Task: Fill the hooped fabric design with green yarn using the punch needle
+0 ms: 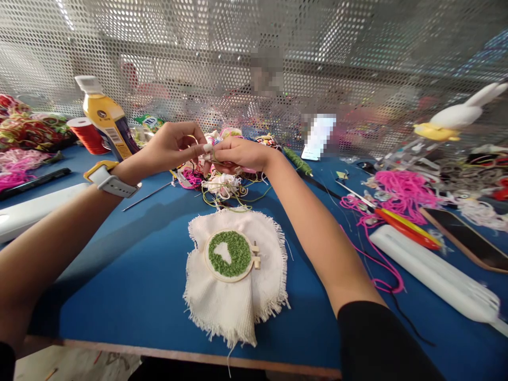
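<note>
My left hand (178, 143) and my right hand (242, 153) meet above the far part of the table, fingertips pinched together. Between them runs thin green yarn (257, 199), which loops down over a pile of mixed yarn (222, 185); its ends are hard to follow. Closer to me lies a white frayed cloth (234, 312) stretched in a small round embroidery hoop (206, 256). Green looped stitching (240, 256) fills most of the hoop around a bare white patch. A thin metal rod (146, 196) lies below my left hand.
At left stand a yellow-labelled bottle (103, 114) and a red thread spool (88, 136). On the right are pink yarn (405, 196), a red-and-yellow-handled tool (413, 227), a white lamp bar (436, 272) and a dark phone (472, 238). A lit phone (318, 136) leans against the perforated metal panel (222, 32).
</note>
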Tool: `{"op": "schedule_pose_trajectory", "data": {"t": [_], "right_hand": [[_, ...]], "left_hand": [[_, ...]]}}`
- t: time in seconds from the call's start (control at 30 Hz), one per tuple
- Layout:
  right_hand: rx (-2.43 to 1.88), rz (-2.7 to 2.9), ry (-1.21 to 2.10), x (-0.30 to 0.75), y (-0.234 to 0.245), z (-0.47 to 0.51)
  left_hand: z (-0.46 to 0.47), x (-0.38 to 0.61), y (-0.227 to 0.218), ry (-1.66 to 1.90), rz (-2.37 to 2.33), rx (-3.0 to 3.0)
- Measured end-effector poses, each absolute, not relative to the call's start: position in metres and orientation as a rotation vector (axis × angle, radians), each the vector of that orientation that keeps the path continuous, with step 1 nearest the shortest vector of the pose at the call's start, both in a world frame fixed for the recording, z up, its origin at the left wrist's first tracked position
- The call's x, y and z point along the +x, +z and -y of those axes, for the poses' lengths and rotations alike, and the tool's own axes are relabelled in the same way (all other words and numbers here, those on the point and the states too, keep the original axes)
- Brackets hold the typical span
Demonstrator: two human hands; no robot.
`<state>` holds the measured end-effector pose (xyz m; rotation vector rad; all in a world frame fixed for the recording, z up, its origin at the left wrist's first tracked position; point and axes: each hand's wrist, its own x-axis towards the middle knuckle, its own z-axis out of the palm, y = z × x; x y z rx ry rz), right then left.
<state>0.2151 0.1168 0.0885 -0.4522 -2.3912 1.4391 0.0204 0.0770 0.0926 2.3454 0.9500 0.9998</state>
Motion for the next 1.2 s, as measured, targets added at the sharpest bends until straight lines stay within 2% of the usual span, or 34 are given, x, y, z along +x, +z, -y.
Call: {"op": "schedule_pose_trajectory", "data": {"t": [0.27,0.63,0.87,1.2], "right_hand": [[-0.466,2.397,1.462,0.211,0.087,-0.120],[-0.520,2.511,1.430,0.211,0.083,-0.124],[-0.488,2.520,1.498,0.213,0.081,-0.127],[-0.582,2.283,1.415,0.221,0.090,-0.115]], "left_hand": [[-0.094,0.020,0.083,1.178,-0.812,1.906],[-0.080,0.023,0.097,1.035,-0.696,1.763],[-0.076,0.015,0.107,1.118,-0.794,1.772],[-0.057,0.017,0.123,1.405,-0.826,1.929]]}}
